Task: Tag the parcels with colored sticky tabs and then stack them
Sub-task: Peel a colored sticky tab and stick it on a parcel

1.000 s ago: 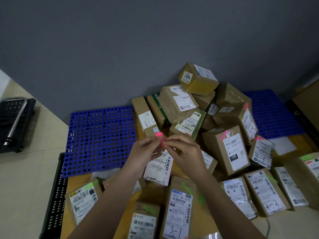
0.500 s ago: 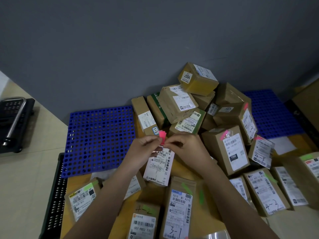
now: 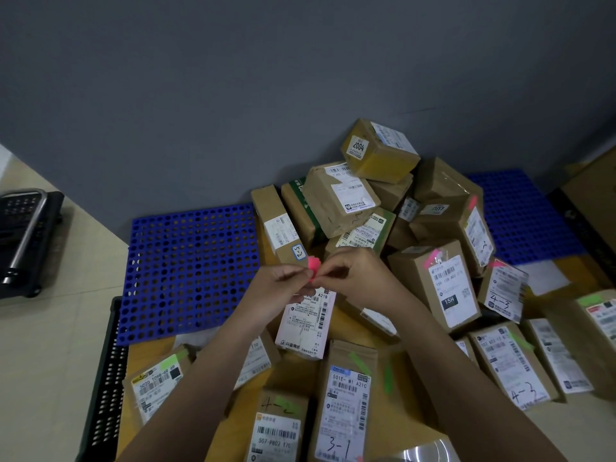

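Note:
A small pink sticky tab pad [image 3: 313, 267] is held in mid-air over the parcels. My left hand [image 3: 283, 291] pinches it from the left and my right hand [image 3: 353, 278] pinches it from the right, fingertips meeting at the pad. Below the hands lies a parcel with a large white label [image 3: 305, 325]. A heap of brown cardboard parcels [image 3: 376, 208] rises behind, topped by a yellowish box marked 2004 [image 3: 380, 151]. Some parcels carry pink tabs [image 3: 433, 256], others near me carry green tabs [image 3: 360, 361].
A blue perforated pallet [image 3: 190, 268] lies at the left, another blue pallet [image 3: 520, 215] at the back right. A black crate edge [image 3: 103, 395] runs along the left side. A black cart [image 3: 23, 235] stands on the pale floor. Grey wall behind.
Both hands stay together at the pink pad with small finger shifts; the pad has turned slightly and shows more above the fingertips. The view has shifted slightly.

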